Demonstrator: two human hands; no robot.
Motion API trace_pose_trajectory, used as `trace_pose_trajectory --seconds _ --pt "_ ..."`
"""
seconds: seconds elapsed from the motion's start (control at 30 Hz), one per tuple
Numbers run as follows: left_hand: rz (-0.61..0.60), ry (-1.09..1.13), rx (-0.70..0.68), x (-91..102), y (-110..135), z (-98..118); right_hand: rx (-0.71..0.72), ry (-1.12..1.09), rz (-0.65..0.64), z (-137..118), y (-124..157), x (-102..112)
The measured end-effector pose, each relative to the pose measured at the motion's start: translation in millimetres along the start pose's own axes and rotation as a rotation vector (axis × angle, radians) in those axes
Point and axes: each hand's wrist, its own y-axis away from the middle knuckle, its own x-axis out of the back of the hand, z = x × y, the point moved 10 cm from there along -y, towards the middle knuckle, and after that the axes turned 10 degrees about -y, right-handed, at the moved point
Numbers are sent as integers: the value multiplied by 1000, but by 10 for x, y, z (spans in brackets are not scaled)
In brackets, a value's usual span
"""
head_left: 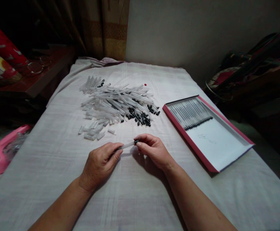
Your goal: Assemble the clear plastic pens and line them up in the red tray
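My left hand (103, 158) is closed around a translucent pen barrel (128, 145), which slants up to the right. At the barrel's right end, my right hand (153, 149) pinches a small black plug (136, 142) between thumb and fingers; the plug appears to sit on the barrel's end. Beyond my hands lies a loose pile of translucent pen barrels (120, 98). Small black plugs (143, 118) are heaped at the pile's right front. Short clear caps (94, 130) lie scattered at its near left.
A shallow pink-edged box (197, 160) on the right holds a row of black-ended pens (192, 112). One red piece (145, 84) lies behind the pile. A pale cloth (120, 199) covers the table. At left are a pink-handled object (4, 147) and a wooden side table (41, 80).
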Motion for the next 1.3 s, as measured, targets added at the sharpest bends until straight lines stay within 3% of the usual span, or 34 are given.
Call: trace_pose_trajectory --seconds 0.57,0.77,0.97,1.17,1.3 --pt "-9 -14 1 -25 -3 -11 136 306 -24 -88 33 -4" --pt "-16 -50 -34 -9 -16 35 336 579 -52 -224 66 -35" --pt "-30 -72 -82 -18 -13 88 369 872 -122 -241 90 -143" --pt "-14 -38 -45 2 -16 48 282 720 -134 -189 100 -97" --pt "-9 -32 -36 9 -27 47 303 726 -129 -199 94 -98"
